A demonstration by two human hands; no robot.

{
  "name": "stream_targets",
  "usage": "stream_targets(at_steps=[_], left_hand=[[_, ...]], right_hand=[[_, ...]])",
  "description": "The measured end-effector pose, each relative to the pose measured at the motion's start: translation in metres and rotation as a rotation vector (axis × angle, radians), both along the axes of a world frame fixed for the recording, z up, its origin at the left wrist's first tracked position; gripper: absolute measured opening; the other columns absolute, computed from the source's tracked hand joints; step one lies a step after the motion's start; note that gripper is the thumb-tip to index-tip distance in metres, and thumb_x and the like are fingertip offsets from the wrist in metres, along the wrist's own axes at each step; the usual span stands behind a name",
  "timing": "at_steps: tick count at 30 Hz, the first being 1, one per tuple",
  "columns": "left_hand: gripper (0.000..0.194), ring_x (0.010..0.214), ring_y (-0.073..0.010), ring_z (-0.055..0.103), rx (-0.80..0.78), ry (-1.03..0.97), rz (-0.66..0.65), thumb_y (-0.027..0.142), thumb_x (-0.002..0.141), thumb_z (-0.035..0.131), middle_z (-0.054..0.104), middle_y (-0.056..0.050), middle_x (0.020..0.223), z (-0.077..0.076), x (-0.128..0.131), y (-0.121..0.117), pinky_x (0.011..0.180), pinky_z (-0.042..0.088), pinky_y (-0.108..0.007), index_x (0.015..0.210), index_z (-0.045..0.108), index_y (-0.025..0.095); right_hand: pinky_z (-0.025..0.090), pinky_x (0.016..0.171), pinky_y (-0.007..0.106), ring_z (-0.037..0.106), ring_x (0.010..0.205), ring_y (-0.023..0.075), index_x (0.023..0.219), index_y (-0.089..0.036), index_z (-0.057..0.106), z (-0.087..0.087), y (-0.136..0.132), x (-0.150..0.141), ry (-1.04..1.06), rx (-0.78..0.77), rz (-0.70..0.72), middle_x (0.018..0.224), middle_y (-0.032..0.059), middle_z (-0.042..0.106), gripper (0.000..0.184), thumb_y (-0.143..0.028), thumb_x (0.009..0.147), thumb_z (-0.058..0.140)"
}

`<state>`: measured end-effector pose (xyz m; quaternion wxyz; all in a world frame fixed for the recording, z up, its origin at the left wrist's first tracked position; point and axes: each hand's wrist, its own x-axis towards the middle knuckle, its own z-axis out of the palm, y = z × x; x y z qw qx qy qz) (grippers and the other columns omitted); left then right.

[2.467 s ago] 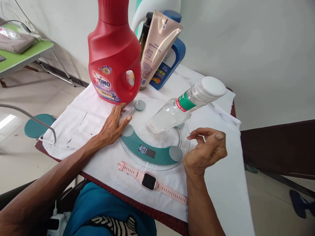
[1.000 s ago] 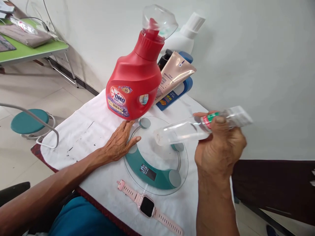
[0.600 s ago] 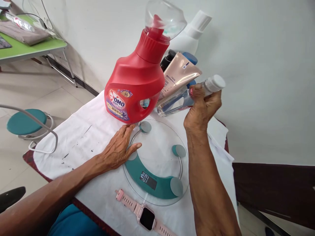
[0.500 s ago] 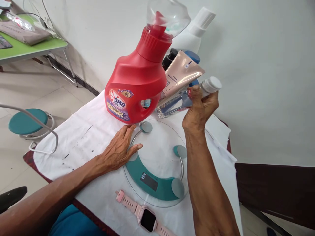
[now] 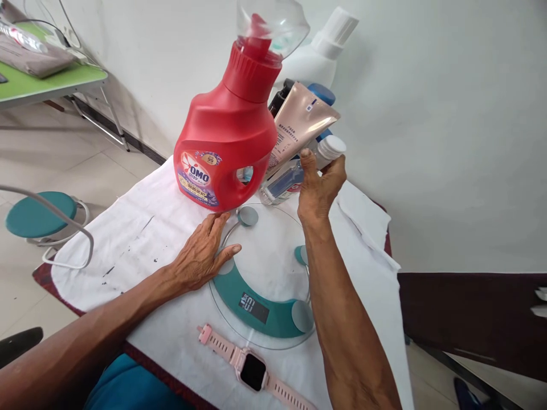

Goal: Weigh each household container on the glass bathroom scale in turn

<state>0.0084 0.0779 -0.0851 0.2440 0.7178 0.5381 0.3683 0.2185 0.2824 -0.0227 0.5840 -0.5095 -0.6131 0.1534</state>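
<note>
My right hand (image 5: 317, 188) is closed round a clear plastic bottle (image 5: 287, 177) with a white cap, held tilted at the back of the table, its base almost touching the cloth beside the red detergent jug (image 5: 226, 145). My left hand (image 5: 204, 255) lies flat with fingers spread, resting on the white cloth and the left rim of the round glass scale (image 5: 262, 285). The scale's display is lit. A pink smartwatch (image 5: 252, 370) lies in front of the scale.
Behind the jug stand a beige tube (image 5: 297, 128), a blue bottle (image 5: 320, 94), a dark bottle and a white bottle (image 5: 318, 54) against the wall. A white cloth (image 5: 141, 239) covers the table. A teal stool (image 5: 36, 213) and a green table (image 5: 47, 85) stand at the left.
My right hand picked the clear bottle up off the scale and carried it back and left, lowering it beside the red jug. My left hand stayed on the scale's rim.
</note>
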Motion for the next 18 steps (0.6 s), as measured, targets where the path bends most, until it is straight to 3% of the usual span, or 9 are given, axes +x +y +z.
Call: stream_targets(at_steps=[3, 7, 11, 15, 18], left_hand=[[0.064, 0.144, -0.0363, 0.062, 0.003, 0.003, -0.003, 0.059, 0.116, 0.045, 0.057, -0.022, 0.153, 0.000, -0.001, 0.000, 0.119, 0.058, -0.060, 0.163, 0.040, 0.017], [0.063, 0.143, -0.0366, 0.062, -0.004, 0.002, 0.004, 0.057, 0.116, 0.044, 0.058, -0.022, 0.151, -0.002, -0.001, 0.001, 0.119, 0.057, -0.062, 0.162, 0.041, 0.015], [0.057, 0.137, -0.0352, 0.065, -0.005, 0.001, 0.014, 0.052, 0.117, 0.042, 0.059, -0.021, 0.148, -0.002, 0.001, 0.000, 0.116, 0.059, -0.062, 0.161, 0.043, 0.017], [0.056, 0.136, -0.0358, 0.066, -0.005, 0.003, 0.027, 0.053, 0.116, 0.044, 0.060, -0.020, 0.147, -0.002, 0.002, -0.002, 0.115, 0.059, -0.062, 0.160, 0.044, 0.019], [0.057, 0.138, -0.0354, 0.065, 0.003, 0.002, 0.045, 0.053, 0.115, 0.046, 0.059, -0.019, 0.149, -0.005, 0.003, -0.002, 0.116, 0.059, -0.061, 0.161, 0.044, 0.021]], right_hand=[[0.054, 0.109, 0.062, 0.062, 0.115, 0.0286, 0.106, -0.028, 0.058, 0.001, -0.005, 0.003, -0.085, 0.013, -0.056, 0.111, 0.0056, 0.062, 0.066, -0.089, 0.085, 0.069], [0.057, 0.104, 0.052, 0.062, 0.120, 0.0265, 0.123, -0.029, 0.060, 0.007, -0.022, 0.010, -0.063, 0.011, 0.006, 0.128, 0.0087, 0.063, 0.067, -0.087, 0.090, 0.065], [0.058, 0.095, 0.044, 0.068, 0.109, 0.0218, 0.115, -0.028, 0.061, 0.018, -0.032, 0.032, 0.104, -0.004, -0.039, 0.116, 0.0047, 0.067, 0.065, -0.088, 0.097, 0.044], [0.059, 0.086, 0.040, 0.069, 0.097, 0.0210, 0.102, -0.026, 0.062, 0.025, -0.015, 0.061, 0.163, -0.037, -0.123, 0.101, 0.0027, 0.068, 0.067, -0.091, 0.092, 0.048], [0.058, 0.092, 0.041, 0.069, 0.105, 0.0217, 0.102, -0.026, 0.064, 0.026, 0.011, 0.070, 0.137, -0.104, -0.078, 0.105, 0.0024, 0.071, 0.063, -0.087, 0.086, 0.060]])
